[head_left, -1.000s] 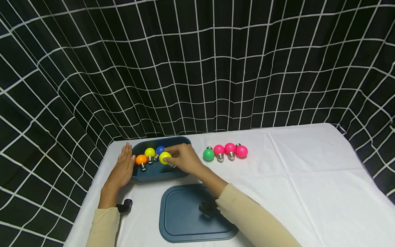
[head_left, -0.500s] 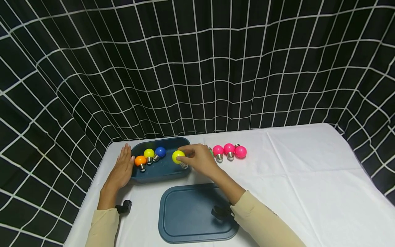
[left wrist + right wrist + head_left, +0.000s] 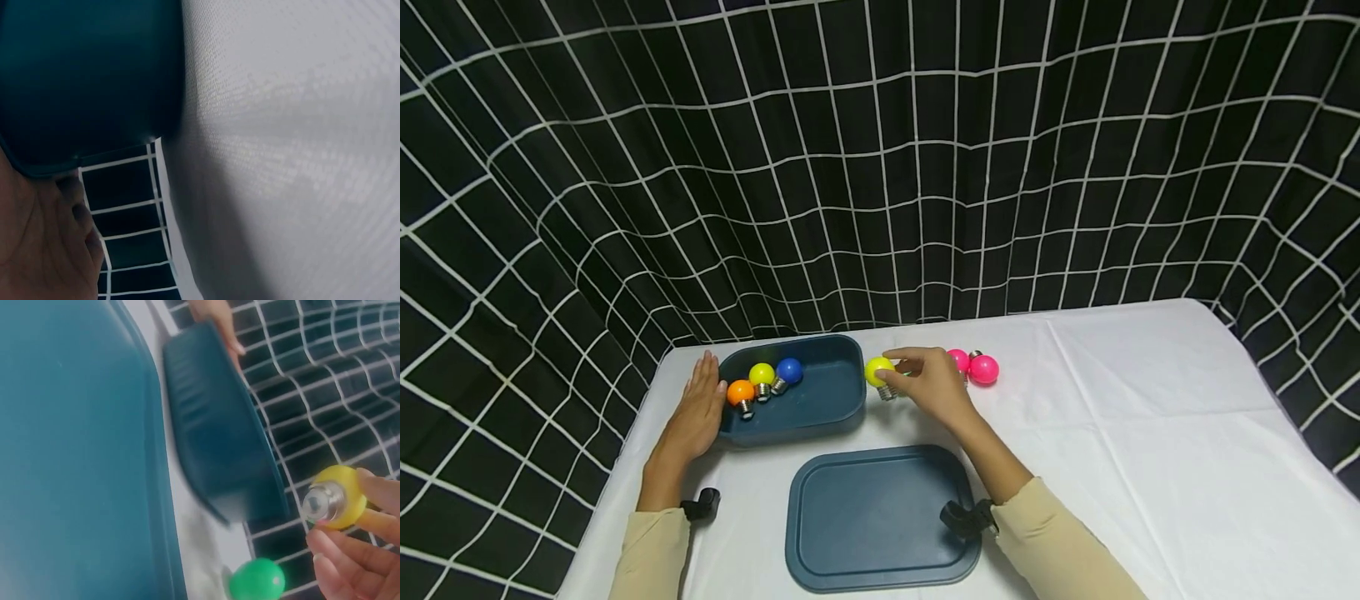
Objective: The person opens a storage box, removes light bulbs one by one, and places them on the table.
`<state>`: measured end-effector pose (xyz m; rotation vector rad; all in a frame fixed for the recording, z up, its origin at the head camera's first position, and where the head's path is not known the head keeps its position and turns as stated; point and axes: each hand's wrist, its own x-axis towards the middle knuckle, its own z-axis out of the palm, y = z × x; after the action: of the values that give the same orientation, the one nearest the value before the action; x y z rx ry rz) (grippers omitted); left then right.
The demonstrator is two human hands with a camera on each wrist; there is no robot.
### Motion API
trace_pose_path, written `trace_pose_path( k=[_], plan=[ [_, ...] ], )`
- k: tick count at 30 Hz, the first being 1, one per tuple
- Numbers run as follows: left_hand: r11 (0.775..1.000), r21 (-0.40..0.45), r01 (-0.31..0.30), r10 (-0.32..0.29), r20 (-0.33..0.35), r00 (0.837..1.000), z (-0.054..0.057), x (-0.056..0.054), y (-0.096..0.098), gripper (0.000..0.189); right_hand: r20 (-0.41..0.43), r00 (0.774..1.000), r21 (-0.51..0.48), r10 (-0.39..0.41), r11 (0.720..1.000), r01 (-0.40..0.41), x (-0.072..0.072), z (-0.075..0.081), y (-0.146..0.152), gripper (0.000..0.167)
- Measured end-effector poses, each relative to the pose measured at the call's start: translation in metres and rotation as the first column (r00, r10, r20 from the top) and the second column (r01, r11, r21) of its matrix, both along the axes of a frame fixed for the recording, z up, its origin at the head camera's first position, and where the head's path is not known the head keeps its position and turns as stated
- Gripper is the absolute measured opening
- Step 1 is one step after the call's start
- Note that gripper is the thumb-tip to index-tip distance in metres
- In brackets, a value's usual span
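Note:
My right hand (image 3: 934, 387) pinches a yellow light bulb (image 3: 878, 372) between thumb and fingers, just off the right end of a dark blue bin (image 3: 820, 429). Its metal screw base (image 3: 323, 501) faces the camera in the right wrist view. Straight-fingered, my left hand (image 3: 695, 408) rests against the bin's left end. Inside the bin lie an orange bulb (image 3: 741, 391), another yellow bulb (image 3: 762, 373) and a blue bulb (image 3: 789, 370). A green bulb (image 3: 257, 580) sits below the right hand, mostly hidden in the head view.
Pink bulbs (image 3: 985, 369) lie to the right of my right hand, partly covered by it. A flat blue lid (image 3: 880, 517) lies in front of the bin on the white tablecloth (image 3: 1150, 433). Black curtain with a white grid (image 3: 940, 167) hangs behind the table.
My right hand has carried the yellow bulb rightward, from over the bin to beyond its right end. The left hand stays against the bin.

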<state>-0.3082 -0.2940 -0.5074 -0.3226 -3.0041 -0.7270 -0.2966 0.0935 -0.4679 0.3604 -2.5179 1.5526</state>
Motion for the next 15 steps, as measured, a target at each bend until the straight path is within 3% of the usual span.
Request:
trace_pose_path(
  k=[9, 15],
  plan=[
    [1.0, 0.011, 0.001, -0.001, 0.003, 1.0, -0.002, 0.001, -0.001, 0.062, 0.097, 0.995, -0.116, 0.002, 0.993, 0.01, -0.003, -0.013, 0.016, 0.033],
    [1.0, 0.001, -0.001, 0.001, 0.004, 1.0, -0.001, -0.001, -0.002, 0.062, 0.164, 0.986, -0.074, -0.034, 0.996, 0.046, -0.007, -0.016, 0.024, 0.031]
  ],
)
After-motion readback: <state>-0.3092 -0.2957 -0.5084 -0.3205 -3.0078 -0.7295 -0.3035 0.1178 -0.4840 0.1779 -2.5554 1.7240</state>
